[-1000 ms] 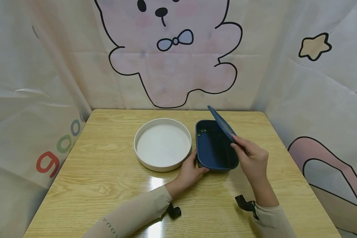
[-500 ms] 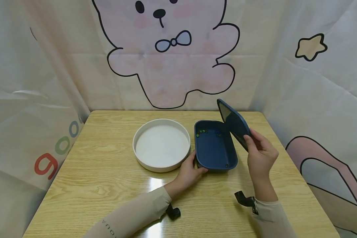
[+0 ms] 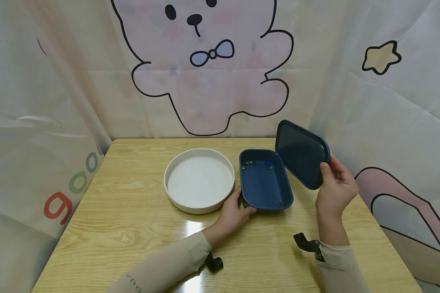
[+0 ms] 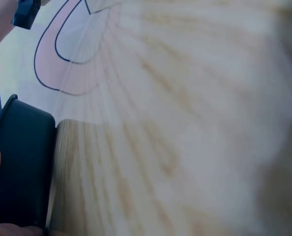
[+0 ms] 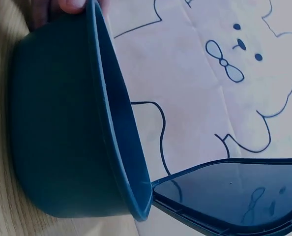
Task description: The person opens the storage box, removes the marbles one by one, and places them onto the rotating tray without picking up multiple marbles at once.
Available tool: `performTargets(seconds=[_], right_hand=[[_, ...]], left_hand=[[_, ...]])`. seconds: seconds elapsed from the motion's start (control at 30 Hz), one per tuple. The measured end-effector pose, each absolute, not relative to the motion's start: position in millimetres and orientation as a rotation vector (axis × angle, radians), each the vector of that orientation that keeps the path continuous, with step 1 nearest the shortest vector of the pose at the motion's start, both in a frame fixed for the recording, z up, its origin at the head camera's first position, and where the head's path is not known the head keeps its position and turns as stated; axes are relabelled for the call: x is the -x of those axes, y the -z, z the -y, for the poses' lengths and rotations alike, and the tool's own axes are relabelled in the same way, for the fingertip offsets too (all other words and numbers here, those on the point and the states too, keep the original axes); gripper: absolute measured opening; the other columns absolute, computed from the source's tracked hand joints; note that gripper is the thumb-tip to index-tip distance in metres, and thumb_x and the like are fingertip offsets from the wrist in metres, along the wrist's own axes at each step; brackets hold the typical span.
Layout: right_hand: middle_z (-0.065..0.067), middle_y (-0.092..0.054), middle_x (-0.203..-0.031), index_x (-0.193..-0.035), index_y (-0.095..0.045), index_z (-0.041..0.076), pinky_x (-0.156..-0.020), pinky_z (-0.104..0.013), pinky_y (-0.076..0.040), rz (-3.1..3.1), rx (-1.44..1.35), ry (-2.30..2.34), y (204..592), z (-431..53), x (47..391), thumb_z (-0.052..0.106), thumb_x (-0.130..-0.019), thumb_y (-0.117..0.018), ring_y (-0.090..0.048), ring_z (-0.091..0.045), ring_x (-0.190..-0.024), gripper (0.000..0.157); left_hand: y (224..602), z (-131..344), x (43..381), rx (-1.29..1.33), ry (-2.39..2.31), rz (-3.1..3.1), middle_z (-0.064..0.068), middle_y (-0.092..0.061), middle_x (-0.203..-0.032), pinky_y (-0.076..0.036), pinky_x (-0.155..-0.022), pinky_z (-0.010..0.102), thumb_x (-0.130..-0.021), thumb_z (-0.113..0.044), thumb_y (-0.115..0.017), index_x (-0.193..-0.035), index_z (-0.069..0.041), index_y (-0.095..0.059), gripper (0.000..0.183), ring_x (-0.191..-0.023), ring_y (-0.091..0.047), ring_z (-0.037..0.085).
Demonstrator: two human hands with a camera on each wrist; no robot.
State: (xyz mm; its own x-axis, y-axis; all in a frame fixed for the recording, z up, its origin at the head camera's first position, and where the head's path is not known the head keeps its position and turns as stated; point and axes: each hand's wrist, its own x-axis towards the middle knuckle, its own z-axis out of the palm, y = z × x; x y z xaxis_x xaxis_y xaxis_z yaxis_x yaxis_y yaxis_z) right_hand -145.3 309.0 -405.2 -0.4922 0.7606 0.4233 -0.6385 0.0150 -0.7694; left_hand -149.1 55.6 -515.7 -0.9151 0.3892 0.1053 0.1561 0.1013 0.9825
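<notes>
A dark blue rectangular box (image 3: 265, 189) stands uncovered on the table. Small shiny green and blue beads (image 3: 268, 165) lie mostly along its far end, with one near the front right corner. My left hand (image 3: 232, 215) grips the box's front left corner, thumb across the front and fingers along the left side. In my right hand (image 3: 336, 189) is the blue lid (image 3: 302, 152), pinched by its right edge and tilted up with its inner face showing. The lid's left edge overlaps the box's right rim in the head view. The right wrist view shows the box's outer wall (image 5: 62, 128) beside the lid (image 5: 229, 196).
A round white tray (image 3: 201, 181) sits just left of the box, close to my left fingers. The wooden table (image 3: 132, 236) ends at a printed cloth backdrop (image 3: 212, 93), and more cloth hangs at both sides.
My right hand has moved right with the lid, swinging it away from over the box and turning its inner face into view. More beads now show. The left hand has stayed at the box.
</notes>
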Motion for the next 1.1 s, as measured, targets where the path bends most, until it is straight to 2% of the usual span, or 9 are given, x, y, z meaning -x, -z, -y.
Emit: performTargets(seconds=[0.17,0.43,0.63,0.87,1.03,1.1], right_hand=[[-0.017,-0.073,-0.099,-0.11,-0.073,-0.014,-0.079,-0.022,-0.06,1.127,0.228,-1.754,408,-324,145,-0.009,-0.076,-0.085,-0.07,-0.022,-0.092,0.036],[-0.013,-0.067,-0.096,-0.114,-0.075,-0.008,-0.074,-0.021,-0.059,1.085,0.415,-1.815,418,-346,143,-0.001,-0.079,-0.085,-0.067,-0.018,-0.087,0.038],[-0.015,-0.068,-0.097,-0.115,-0.073,-0.009,-0.077,-0.024,-0.061,0.92,0.487,-1.929,423,-361,143,-0.006,-0.076,-0.085,-0.069,-0.022,-0.09,0.041],[-0.012,-0.06,-0.108,-0.122,-0.072,-0.001,-0.077,-0.024,-0.059,0.808,0.653,-2.005,440,-380,140,-0.007,-0.084,-0.077,-0.063,-0.018,-0.096,0.038],[-0.009,-0.063,-0.103,-0.125,-0.071,0.003,-0.05,-0.022,-0.045,0.788,0.733,-2.056,451,-394,138,-0.005,-0.088,-0.075,-0.059,-0.014,-0.074,0.037],[-0.009,-0.067,-0.101,-0.125,-0.072,0.003,-0.047,-0.021,-0.044,0.799,0.749,-2.076,455,-398,139,-0.007,-0.088,-0.074,-0.062,-0.014,-0.071,0.038]], left_hand=[[514,-56,149,-0.537,-1.909,-2.189,0.014,-0.037,-0.164,-0.031,-0.123,0.041,-0.088,-0.004,-0.08,-0.161,-0.01,-0.03,0.089,-0.154,-0.029,0.026],[511,-58,147,-0.522,-1.921,-2.17,0.013,-0.033,-0.166,-0.031,-0.123,0.04,-0.088,-0.005,-0.08,-0.162,-0.01,-0.027,0.091,-0.155,-0.027,0.026],[510,-59,149,-0.533,-1.932,-2.18,0.014,-0.033,-0.165,-0.032,-0.122,0.043,-0.088,-0.004,-0.08,-0.162,-0.009,-0.029,0.09,-0.155,-0.026,0.029],[509,-59,149,-0.484,-1.898,-2.215,0.008,-0.035,-0.165,-0.031,-0.123,0.041,-0.088,-0.008,-0.082,-0.162,-0.013,-0.031,0.09,-0.155,-0.027,0.023],[509,-58,149,-0.487,-1.9,-2.203,0.01,-0.035,-0.165,-0.031,-0.123,0.042,-0.089,-0.008,-0.081,-0.162,-0.009,-0.029,0.09,-0.155,-0.027,0.023],[509,-57,149,-0.498,-1.915,-2.184,0.011,-0.035,-0.165,-0.031,-0.123,0.042,-0.089,-0.007,-0.08,-0.162,-0.008,-0.029,0.089,-0.155,-0.027,0.025]])
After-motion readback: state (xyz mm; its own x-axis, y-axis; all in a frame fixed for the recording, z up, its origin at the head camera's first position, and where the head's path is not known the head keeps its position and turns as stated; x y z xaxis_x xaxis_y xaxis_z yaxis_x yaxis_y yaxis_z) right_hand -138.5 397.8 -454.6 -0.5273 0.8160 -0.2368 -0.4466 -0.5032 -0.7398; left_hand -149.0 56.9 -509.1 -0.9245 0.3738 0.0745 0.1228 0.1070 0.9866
